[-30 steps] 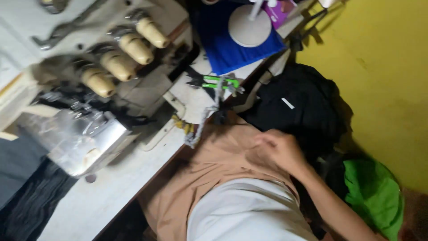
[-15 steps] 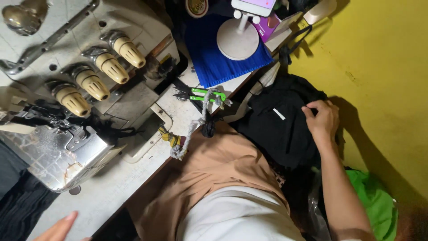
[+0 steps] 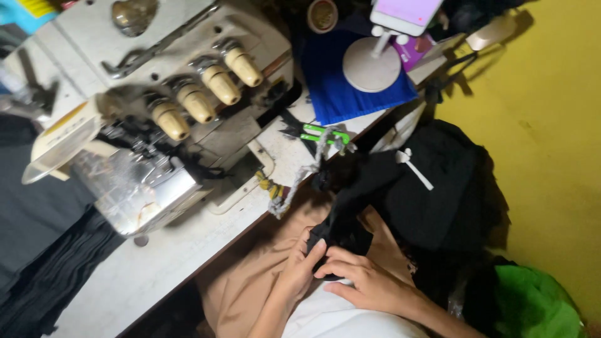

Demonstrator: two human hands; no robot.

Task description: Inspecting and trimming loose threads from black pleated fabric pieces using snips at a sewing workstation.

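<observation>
1. Table (image 3: pixel 188 250): pale, smooth top running diagonally; the person sits at its near edge.
2. Overlock machine (image 3: pixel 156 125): cream metal body with four ribbed tension knobs.
3. Black pile (image 3: pixel 438 188): soft dark fabric heaped to the right, against a yellow wall.
4. Blue cloth (image 3: pixel 338 94): flat under a white round stand.
5. Black fabric (image 3: pixel 347 219): limp strip over the lap, its long axis running from the hands up and right toward the pile.
6. Right hand (image 3: pixel 369 285): fingers curled over the strip's lower end.
7. Left hand (image 3: pixel 303 266): closed on the same end from the left, touching the right; both equally near.
8. Green snips (image 3: pixel 322 133): on the table edge, well apart.
</observation>
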